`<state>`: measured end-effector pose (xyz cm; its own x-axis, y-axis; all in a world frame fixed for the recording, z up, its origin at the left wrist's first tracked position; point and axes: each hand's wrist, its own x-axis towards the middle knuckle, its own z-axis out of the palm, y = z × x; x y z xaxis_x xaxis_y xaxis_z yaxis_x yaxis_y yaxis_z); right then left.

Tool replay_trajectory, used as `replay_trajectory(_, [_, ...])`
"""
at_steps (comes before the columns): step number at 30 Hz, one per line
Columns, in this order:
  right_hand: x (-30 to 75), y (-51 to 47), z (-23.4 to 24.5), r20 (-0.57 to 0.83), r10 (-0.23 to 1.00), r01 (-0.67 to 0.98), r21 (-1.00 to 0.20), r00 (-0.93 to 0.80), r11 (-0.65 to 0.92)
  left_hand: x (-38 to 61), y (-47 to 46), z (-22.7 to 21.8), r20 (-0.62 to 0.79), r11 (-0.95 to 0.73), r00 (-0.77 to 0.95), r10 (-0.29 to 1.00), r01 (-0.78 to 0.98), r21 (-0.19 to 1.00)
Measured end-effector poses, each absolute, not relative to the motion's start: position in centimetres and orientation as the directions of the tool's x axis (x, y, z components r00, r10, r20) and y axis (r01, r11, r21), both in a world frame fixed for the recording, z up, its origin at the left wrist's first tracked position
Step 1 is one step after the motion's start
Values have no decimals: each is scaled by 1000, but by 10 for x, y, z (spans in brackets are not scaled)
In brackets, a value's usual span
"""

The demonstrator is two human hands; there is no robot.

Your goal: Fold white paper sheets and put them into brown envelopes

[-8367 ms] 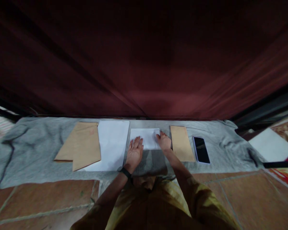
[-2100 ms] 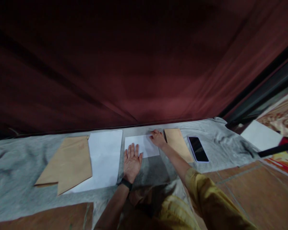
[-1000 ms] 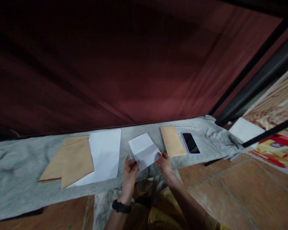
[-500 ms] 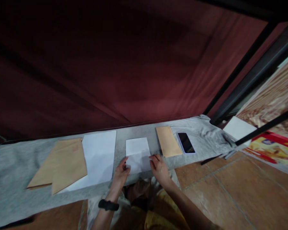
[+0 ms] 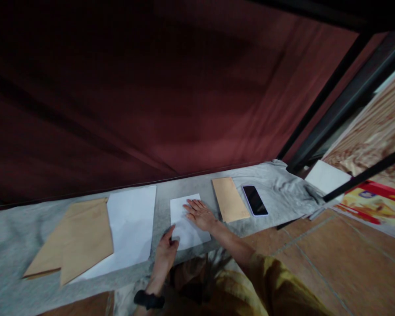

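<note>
A white sheet of paper (image 5: 187, 237), folded to a smaller size, lies flat on the grey cloth in front of me. My right hand (image 5: 200, 216) is spread flat on its upper right part, fingers pointing left. At the sheet's lower left edge is my left hand (image 5: 166, 250), its thumb and forefinger apart and touching the edge; its other fingers are curled and partly hidden. To the right of the sheet lies a small brown envelope (image 5: 230, 199). Larger white paper (image 5: 133, 224) lies to the left, partly under brown envelopes (image 5: 85, 237).
A phone (image 5: 255, 200) with a pale case lies right of the small envelope. The grey cloth (image 5: 6, 245) covers a long narrow surface, backed by a dark red curtain (image 5: 191, 131). Black metal bars (image 5: 316, 114), a white board (image 5: 327, 177) and a red-and-yellow box (image 5: 378, 204) are at right.
My right hand has moved from the sheet's right edge up and left onto it, flattening out. The sheet's raised upper part now lies flat. My left hand stays at the left edge.
</note>
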<state>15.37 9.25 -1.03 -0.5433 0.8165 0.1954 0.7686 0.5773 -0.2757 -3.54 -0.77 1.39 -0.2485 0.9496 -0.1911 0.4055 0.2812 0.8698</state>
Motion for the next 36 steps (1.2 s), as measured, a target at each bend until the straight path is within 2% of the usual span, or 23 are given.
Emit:
replay_trajectory(6, [148, 119, 1, 178, 870, 830, -261, -460, 493, -33, -8, 13, -193, 290, -256, 947, 427, 857])
replay_trajectory(8, [136, 116, 3, 191, 851, 808, -267, -490, 525, -32, -8, 11, -183, 281, -259, 948, 420, 863])
replay_trajectory(12, [110, 98, -3, 232, 732, 679, -273, -641, 681, -33, -8, 10, -169, 260, -241, 956, 422, 869])
replay_trajectory(17, [101, 95, -13, 226, 735, 691, -249, -640, 678, -35, -9, 8, -177, 266, -237, 955, 428, 864])
replay_trajectory(22, [110, 118, -6, 202, 797, 751, -266, -570, 604, -35, -8, 6, -253, 324, -242, 937, 324, 889])
replay_trajectory(27, [132, 106, 4, 188, 857, 786, -341, -480, 516, -34, -6, 10, -348, 392, -225, 910, 195, 899])
replay_trajectory(31, [162, 48, 1, 228, 787, 689, -384, -573, 614, -33, -8, 12, -350, 384, -234, 907, 120, 915])
replay_trajectory(36, [190, -10, -4, 176, 734, 627, -415, -656, 659, -32, -8, 10, -356, 379, -267, 895, 38, 925])
